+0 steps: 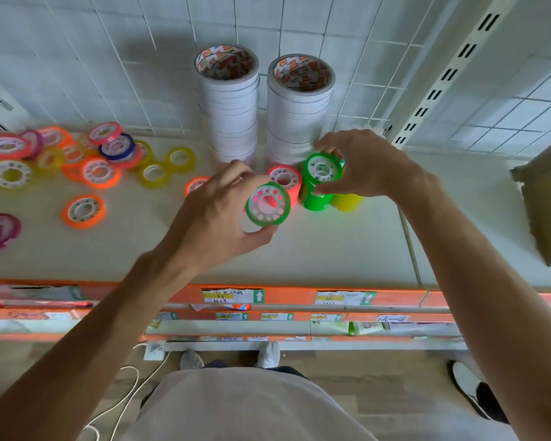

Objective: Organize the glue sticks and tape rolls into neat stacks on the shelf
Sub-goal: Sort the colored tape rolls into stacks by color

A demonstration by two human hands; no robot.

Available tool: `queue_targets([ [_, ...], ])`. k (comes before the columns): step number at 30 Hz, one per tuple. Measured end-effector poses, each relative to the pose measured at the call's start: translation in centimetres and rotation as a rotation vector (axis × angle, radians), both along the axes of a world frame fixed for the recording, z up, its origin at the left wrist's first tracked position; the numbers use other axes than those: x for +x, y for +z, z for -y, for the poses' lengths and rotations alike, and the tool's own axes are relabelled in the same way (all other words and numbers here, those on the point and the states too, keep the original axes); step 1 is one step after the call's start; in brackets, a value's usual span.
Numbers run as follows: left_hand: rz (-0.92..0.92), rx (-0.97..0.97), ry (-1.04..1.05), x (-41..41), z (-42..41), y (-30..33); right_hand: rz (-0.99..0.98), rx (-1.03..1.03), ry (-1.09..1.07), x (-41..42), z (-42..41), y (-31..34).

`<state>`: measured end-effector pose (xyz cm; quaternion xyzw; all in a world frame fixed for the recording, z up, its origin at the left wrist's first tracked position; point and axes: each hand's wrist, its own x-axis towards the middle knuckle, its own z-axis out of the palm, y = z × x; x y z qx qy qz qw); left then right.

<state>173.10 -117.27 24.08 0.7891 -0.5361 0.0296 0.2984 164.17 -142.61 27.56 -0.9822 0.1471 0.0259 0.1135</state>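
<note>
On the shelf [299, 249], the right hand [363, 167] grips the green stack [318, 186] steady while the left hand [223, 214] pinches a green roll [268, 203], apparently to top it.

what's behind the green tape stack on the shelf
Behind the green tape stack rise two tall stacks of white tape rolls. The right hand gripping the green stack's top covers part of the nearer white stack's base, so anything there can't be seen.

A green tape roll [268, 204] held tilted at frame centre, beside an upright green stack [319, 186], red stack [285, 183] and yellow stack [347, 201]; loose coloured rolls [86, 167] scattered at left.
</note>
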Motion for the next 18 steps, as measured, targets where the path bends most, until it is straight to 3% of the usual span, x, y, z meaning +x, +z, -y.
queue_targets([
  [18,0.015,0.087,0.025,-1.8,0.5,-0.4,-0.075,-0.013,0.034,0.0,0.5,-1.1],
])
